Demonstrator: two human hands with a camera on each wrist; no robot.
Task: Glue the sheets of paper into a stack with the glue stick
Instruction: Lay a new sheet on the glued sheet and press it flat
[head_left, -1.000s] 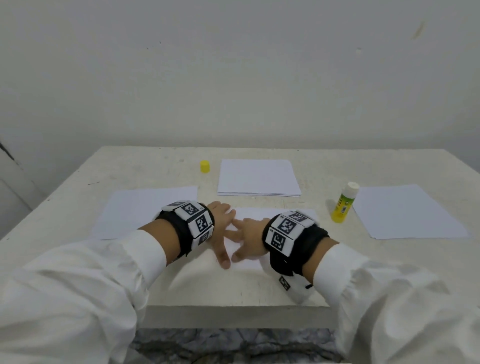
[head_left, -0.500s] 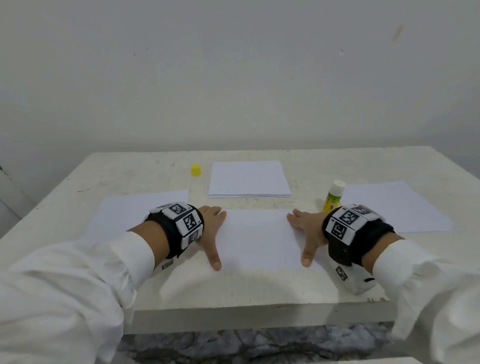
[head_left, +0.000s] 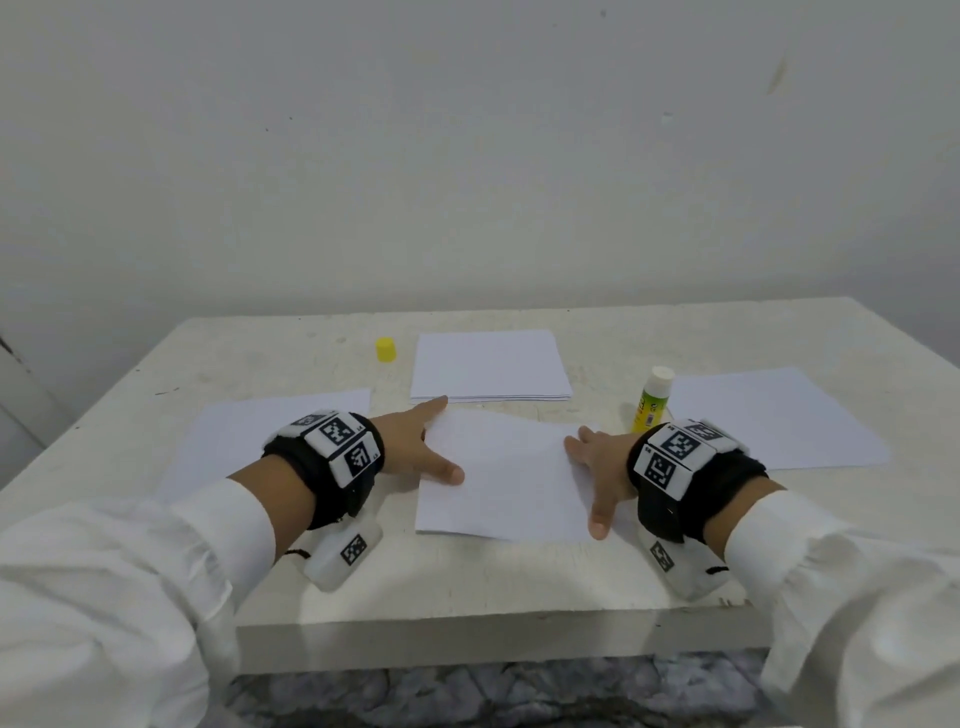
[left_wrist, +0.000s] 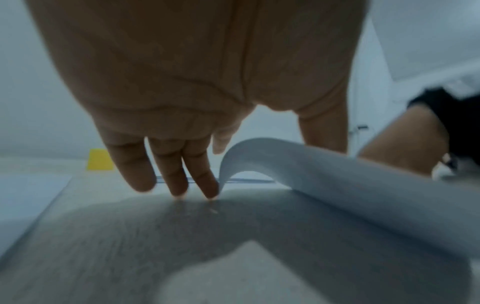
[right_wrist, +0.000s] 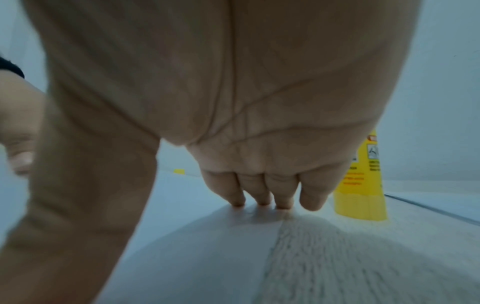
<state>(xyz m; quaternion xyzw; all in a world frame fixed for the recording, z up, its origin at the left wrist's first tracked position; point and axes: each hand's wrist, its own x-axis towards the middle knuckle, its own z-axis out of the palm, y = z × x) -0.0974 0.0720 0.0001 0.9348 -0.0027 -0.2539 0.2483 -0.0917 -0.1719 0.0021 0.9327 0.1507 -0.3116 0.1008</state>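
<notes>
We find the left hand (head_left: 415, 441) lifting the sheet's (head_left: 509, 478) left edge near the tabletop's (head_left: 467, 587) front edge, fingers straight; the right hand (head_left: 597, 467) presses it flat, fingers spread.

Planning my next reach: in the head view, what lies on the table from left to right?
left sheet → yellow cap → left hand → centre sheet → right hand → glue stick → right sheet.
</notes>
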